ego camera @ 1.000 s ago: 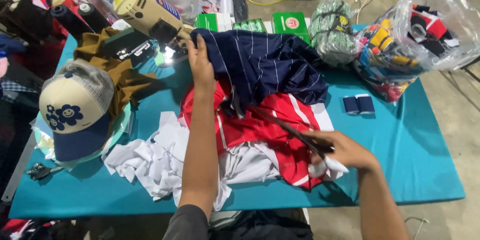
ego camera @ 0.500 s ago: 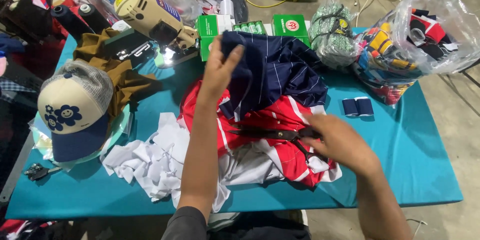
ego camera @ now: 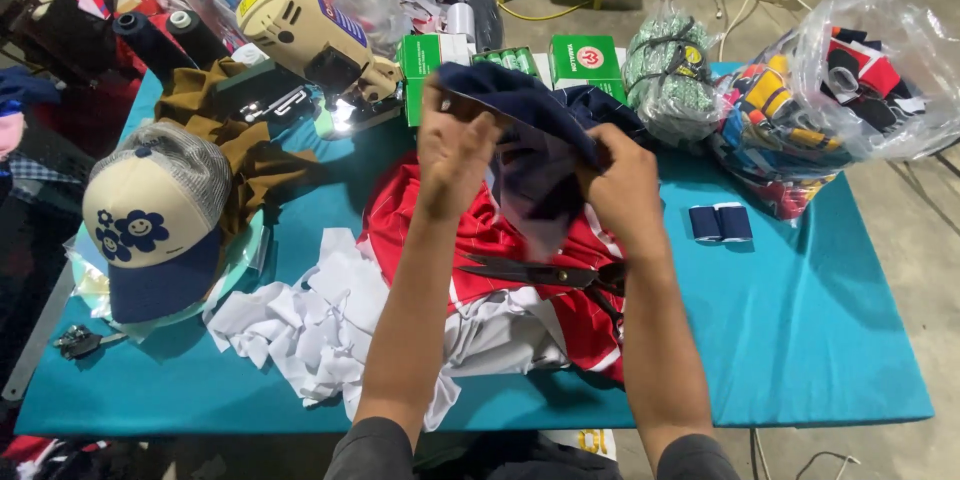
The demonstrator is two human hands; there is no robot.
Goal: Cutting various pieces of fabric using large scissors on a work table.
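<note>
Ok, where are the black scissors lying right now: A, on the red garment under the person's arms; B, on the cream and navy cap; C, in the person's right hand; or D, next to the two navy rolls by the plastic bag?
A: the scissors lie flat on the red garment, while both the left hand and the right hand grip the navy cloth lifted above them.
</note>
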